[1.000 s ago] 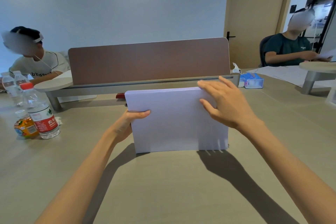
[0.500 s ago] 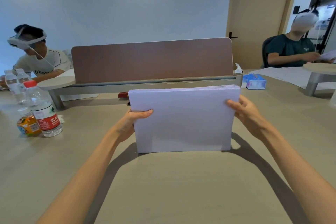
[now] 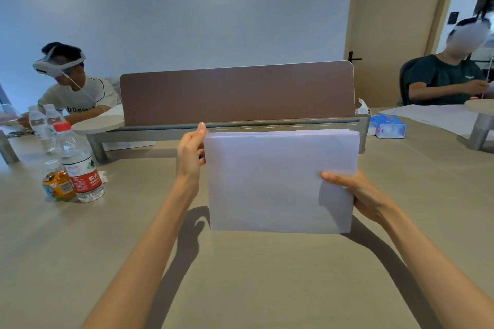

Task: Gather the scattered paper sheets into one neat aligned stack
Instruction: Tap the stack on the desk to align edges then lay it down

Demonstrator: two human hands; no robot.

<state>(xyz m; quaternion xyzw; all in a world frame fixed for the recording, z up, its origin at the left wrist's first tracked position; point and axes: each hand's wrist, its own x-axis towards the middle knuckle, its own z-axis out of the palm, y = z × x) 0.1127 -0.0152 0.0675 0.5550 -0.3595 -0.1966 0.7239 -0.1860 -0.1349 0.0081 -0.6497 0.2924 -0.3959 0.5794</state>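
A tan table (image 3: 254, 275) fills the foreground, with a brown divider (image 3: 238, 93) standing across its far side. Between them the paper stack (image 3: 280, 181) stands upright on its long bottom edge on the table (top edges slightly uneven at the right corner). The right hand (image 3: 358, 195) grips the stack's right edge, thumb across the front and fingers hidden behind. The left hand (image 3: 190, 153) rests flat against the left edge near the top, fingers together and pointing up. Bottles (image 3: 72, 163) stand well to the left.
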